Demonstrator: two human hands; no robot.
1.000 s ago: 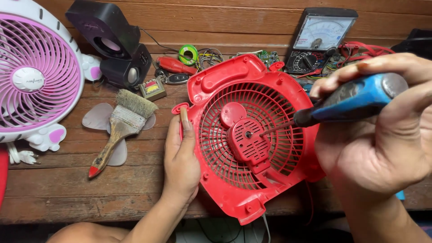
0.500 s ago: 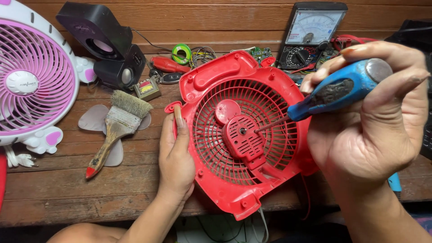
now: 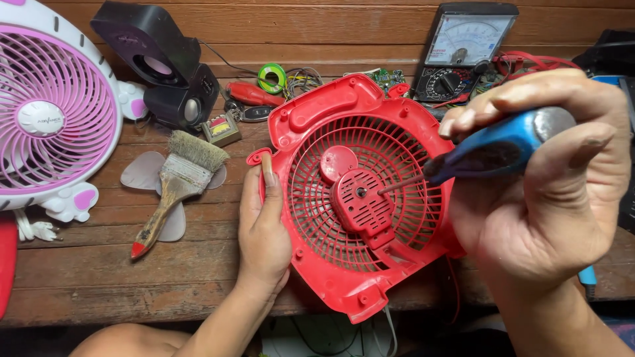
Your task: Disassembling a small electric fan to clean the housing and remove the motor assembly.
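Steadying the red housing (image 3: 360, 198) by its rim with your left hand (image 3: 263, 225), your right hand (image 3: 549, 192) wraps the screwdriver (image 3: 493, 149), tip near the centre screw; seat it squarely next.

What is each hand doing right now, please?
Left hand: fingers closed on the left edge of the red fan housing.
Right hand: closed around a blue-handled screwdriver.
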